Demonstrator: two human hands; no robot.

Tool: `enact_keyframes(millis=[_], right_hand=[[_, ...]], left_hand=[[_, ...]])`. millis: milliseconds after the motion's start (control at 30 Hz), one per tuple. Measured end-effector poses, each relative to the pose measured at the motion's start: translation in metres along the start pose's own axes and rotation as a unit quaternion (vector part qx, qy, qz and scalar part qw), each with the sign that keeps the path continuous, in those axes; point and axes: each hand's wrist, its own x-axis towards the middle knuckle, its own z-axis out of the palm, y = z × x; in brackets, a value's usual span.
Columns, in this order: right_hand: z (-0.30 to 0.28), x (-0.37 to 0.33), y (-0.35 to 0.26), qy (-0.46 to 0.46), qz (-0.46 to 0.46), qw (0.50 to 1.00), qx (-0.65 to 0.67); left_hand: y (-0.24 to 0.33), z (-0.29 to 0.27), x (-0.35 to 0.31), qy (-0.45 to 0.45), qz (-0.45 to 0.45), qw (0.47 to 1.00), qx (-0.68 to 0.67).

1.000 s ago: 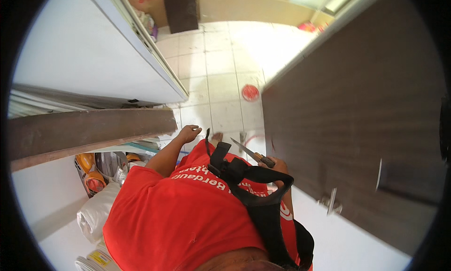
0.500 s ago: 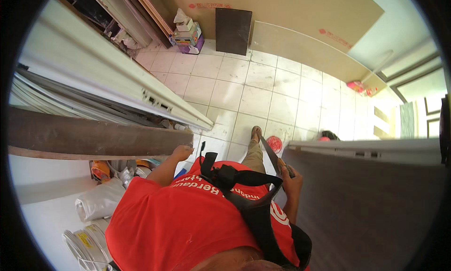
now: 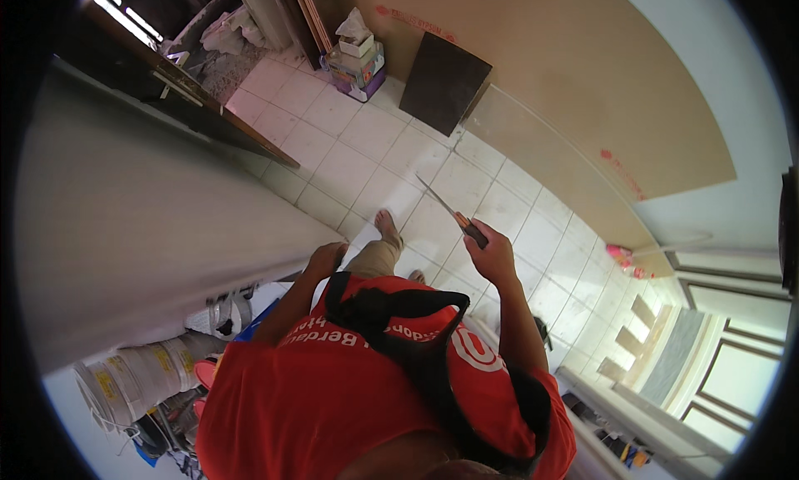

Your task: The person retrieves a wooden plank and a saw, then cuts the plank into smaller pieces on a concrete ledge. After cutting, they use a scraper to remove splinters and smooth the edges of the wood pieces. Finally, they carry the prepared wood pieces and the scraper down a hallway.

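My right hand [image 3: 493, 251] is closed round the brown and orange handle of a hand saw [image 3: 439, 198]. Its narrow, tapering blade points forward and left, above the tiled floor. My left hand [image 3: 327, 257] is at the right end of a large pale grey door panel [image 3: 183, 222], with its fingers curled at the edge. Part of that hand's grip is hidden.
Rolls of cable [image 3: 137, 372] and other supplies sit low on the left, behind the panel. Across the tiles, a dark board [image 3: 445, 82] leans against brown sheets [image 3: 566, 72], beside stacked boxes [image 3: 358, 64]. A dark door [image 3: 208, 106] stands far left.
My right hand has raised the saw forward, away from my side. The panel at my left hand has swung forward and now shows its broad pale face. The view has turned.
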Motion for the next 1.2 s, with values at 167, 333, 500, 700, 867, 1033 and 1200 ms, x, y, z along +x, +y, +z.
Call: enact_keyframes(millis=[167, 333, 500, 700, 867, 1033, 1200], right_hand=[[0.018, 0.14, -0.037, -0.044, -0.008, 0.999, 0.02], [0.027, 0.205, -0.043, -0.084, -0.001, 0.996, 0.013], [0.032, 0.308, -0.067, -0.136, -0.071, 0.988, -0.023], [0.071, 0.388, -0.104, -0.236, -0.12, 0.964, -0.035], [0.092, 0.503, -0.148, -0.317, -0.171, 0.932, -0.029], [0.106, 0.553, -0.18, -0.387, -0.205, 0.898, -0.036], [0.145, 0.584, -0.222, -0.434, -0.24, 0.866, -0.059]], left_hand=[[-0.048, 0.04, 0.044, 0.147, 0.029, 0.986, -0.078], [-0.061, 0.032, 0.055, 0.048, -0.135, 0.978, -0.152], [-0.067, 0.021, 0.068, 0.061, -0.229, 0.946, -0.219], [-0.063, 0.005, 0.085, 0.104, -0.317, 0.898, -0.288], [-0.033, -0.029, 0.128, 0.165, -0.372, 0.847, -0.343], [0.02, -0.124, 0.176, 0.296, -0.403, 0.72, -0.482], [0.022, -0.176, 0.177, 0.314, -0.391, 0.718, -0.482]])
